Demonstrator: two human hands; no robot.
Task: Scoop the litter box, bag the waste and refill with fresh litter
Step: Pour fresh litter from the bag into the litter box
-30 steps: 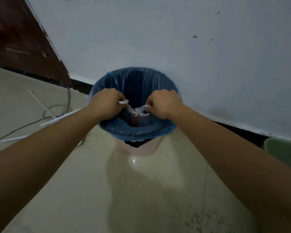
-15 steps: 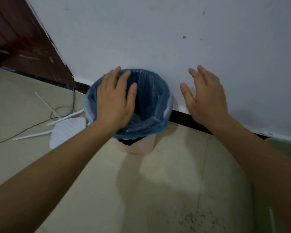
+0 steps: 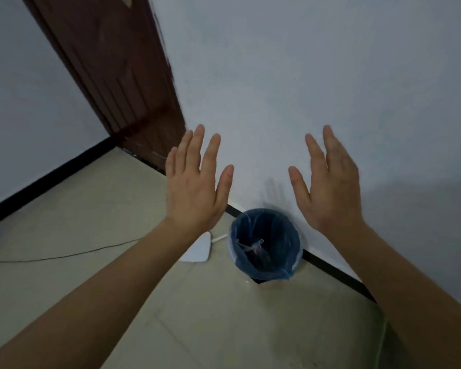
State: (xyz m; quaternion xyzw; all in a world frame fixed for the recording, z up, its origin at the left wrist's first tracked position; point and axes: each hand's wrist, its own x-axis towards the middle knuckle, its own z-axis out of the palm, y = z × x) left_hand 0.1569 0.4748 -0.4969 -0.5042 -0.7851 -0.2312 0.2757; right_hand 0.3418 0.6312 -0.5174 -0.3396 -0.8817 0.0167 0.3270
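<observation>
left grip point(image 3: 194, 193) and right grip point(image 3: 328, 193) both fingers-straight, holding nothing; round blue-lined plastic bin point(image 3: 288, 235) on the floor point(image 3: 91, 222) below, between them, knotted clear plastic waste bag point(image 3: 253, 247) inside.

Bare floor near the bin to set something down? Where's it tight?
Widest bare floor: in front of the bin, on the person's side. Also free: the patch bordered by the cable, the door and the black baseboard. Crowded: the bin's door side, where a white flat device and the cable lie; behind it is the wall.
</observation>
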